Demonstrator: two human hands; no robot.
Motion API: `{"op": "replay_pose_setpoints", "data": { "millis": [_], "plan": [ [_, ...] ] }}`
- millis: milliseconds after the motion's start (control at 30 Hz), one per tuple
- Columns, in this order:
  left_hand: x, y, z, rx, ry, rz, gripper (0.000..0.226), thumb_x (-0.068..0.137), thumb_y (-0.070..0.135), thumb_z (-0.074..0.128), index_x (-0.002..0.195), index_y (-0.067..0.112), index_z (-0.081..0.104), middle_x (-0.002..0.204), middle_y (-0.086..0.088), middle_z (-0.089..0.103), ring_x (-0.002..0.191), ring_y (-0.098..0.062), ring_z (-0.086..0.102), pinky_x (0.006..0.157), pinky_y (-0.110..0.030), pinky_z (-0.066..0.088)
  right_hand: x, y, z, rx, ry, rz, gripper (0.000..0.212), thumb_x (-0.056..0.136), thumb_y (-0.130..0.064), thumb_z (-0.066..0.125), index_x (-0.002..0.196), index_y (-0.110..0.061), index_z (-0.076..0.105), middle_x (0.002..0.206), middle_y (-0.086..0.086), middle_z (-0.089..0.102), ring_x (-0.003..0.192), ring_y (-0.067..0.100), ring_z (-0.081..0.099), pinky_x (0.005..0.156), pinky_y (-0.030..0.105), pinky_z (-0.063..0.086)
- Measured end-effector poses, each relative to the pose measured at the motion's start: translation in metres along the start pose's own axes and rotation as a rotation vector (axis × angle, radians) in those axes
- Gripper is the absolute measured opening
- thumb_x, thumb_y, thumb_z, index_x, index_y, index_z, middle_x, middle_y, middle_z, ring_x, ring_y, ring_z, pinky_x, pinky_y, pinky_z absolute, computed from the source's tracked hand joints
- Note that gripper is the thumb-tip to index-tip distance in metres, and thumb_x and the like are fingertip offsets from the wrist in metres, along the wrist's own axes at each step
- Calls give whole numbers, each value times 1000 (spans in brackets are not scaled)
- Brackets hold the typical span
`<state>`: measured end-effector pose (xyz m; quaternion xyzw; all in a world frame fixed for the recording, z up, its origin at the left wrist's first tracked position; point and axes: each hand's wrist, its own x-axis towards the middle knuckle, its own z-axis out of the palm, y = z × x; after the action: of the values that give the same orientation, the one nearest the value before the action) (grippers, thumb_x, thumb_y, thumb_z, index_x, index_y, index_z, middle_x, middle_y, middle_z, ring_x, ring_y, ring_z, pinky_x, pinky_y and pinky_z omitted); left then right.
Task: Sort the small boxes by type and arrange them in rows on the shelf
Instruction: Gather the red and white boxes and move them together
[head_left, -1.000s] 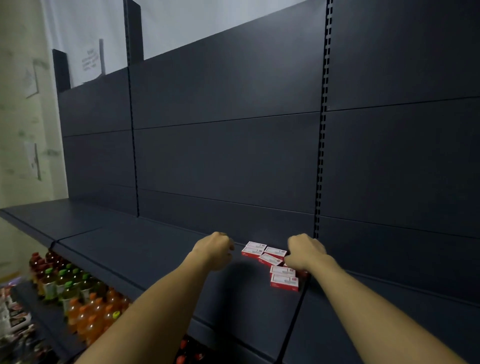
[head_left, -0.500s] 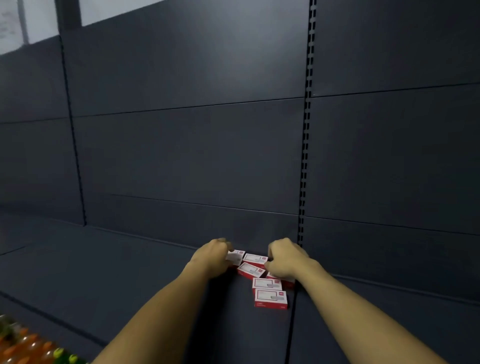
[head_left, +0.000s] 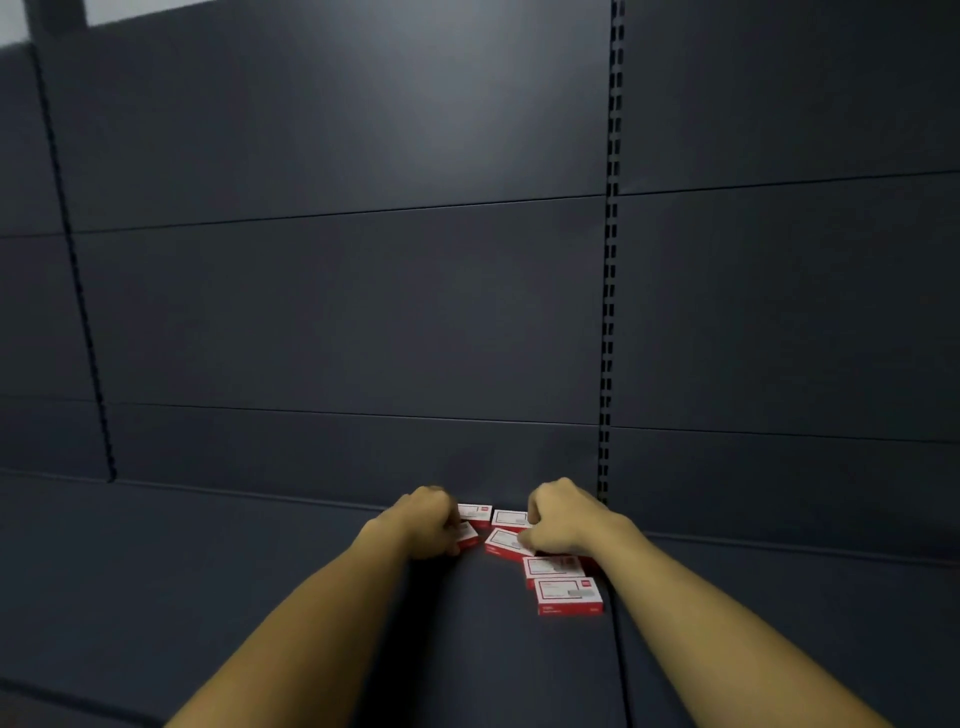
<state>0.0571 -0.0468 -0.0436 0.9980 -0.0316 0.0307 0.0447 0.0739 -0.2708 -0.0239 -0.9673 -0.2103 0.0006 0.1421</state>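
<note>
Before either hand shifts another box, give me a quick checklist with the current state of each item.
1. Left hand on a box: ok, its curled fingers rest on the leftmost box.
2. Right hand on a box: ok, fingertips on the tilted middle box.
3. Boxes in straight rows: not ok, several lie askew.
4. All one type: cannot tell, print too small.
5. Nearest box safely on the shelf: ok.
</note>
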Motion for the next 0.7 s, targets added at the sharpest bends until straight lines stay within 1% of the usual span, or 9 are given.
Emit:
{"op": "replay_pose_setpoints", "data": {
  "millis": [67, 133, 167, 300, 433, 500, 600, 633, 700],
  "plan": [
    [-2, -8, 1, -41, -13, -14, 40, 85, 42, 74, 114, 16, 68, 117, -4, 58, 100, -21, 56, 86, -28, 46, -1, -4, 5, 2, -22, 24, 30, 76, -34, 69, 93, -9, 69, 99, 7, 67, 84, 24, 69, 75, 42, 59],
    [-6, -13, 1, -71, -15, -30, 42, 86, 49, 71, 110, 15, 69, 108, -2, 60, 91, -18, 54, 78, -26, 43, -2, -5, 9, 1, -28, 40, 30, 76, -38, 70, 90, -12, 68, 96, 5, 66, 82, 23, 69, 76, 42, 61],
    [-8, -15, 1, -84, -19, -42, 43, 86, 50, 70, 110, 15, 69, 106, -2, 62, 90, -17, 55, 77, -26, 43, -2, -5, 10, 3, -30, 44, 30, 75, -39, 70, 88, -12, 68, 95, 4, 67, 81, 22, 69, 75, 42, 61],
    [-15, -22, -9, -86, -32, -53, 42, 82, 42, 75, 116, 18, 70, 114, -1, 66, 95, -17, 62, 82, -26, 51, -3, -11, 9, 15, -31, 64, 35, 73, -40, 72, 91, -10, 70, 96, 6, 69, 84, 23, 70, 76, 41, 59],
    [-22, -34, -29, -64, 15, -53, 33, 75, 31, 78, 105, 21, 72, 105, 1, 66, 90, -17, 66, 80, -33, 58, -3, -22, 11, 2, -6, 69, 39, 74, -43, 76, 93, -9, 69, 97, 6, 67, 84, 22, 68, 76, 40, 58],
    [-26, -40, -40, -41, 40, -43, 33, 76, 28, 76, 108, 20, 71, 106, 0, 65, 91, -18, 66, 80, -34, 59, -2, -25, 14, -4, -3, 78, 41, 74, -45, 78, 92, -10, 67, 97, 5, 64, 83, 21, 66, 74, 39, 57],
    [-30, -49, -54, -49, 80, -28, 37, 79, 25, 76, 114, 21, 66, 104, 3, 58, 90, -17, 62, 74, -30, 55, -1, -29, 18, -29, -8, 105, 38, 73, -44, 81, 81, -13, 60, 98, 3, 60, 83, 22, 64, 66, 33, 52],
    [-31, -52, -57, -55, 92, -24, 38, 80, 24, 76, 116, 21, 65, 104, 4, 57, 90, -16, 61, 73, -28, 53, -2, -30, 19, -39, -8, 111, 38, 74, -43, 82, 80, -15, 57, 100, 4, 59, 85, 23, 63, 66, 32, 50],
    [-34, -58, -62, -69, 100, -20, 40, 81, 23, 76, 119, 22, 63, 107, 2, 58, 91, -16, 61, 77, -28, 55, -3, -33, 20, -48, 1, 118, 35, 76, -39, 81, 87, -14, 59, 107, 5, 57, 92, 25, 62, 71, 32, 48]
  ]
}}
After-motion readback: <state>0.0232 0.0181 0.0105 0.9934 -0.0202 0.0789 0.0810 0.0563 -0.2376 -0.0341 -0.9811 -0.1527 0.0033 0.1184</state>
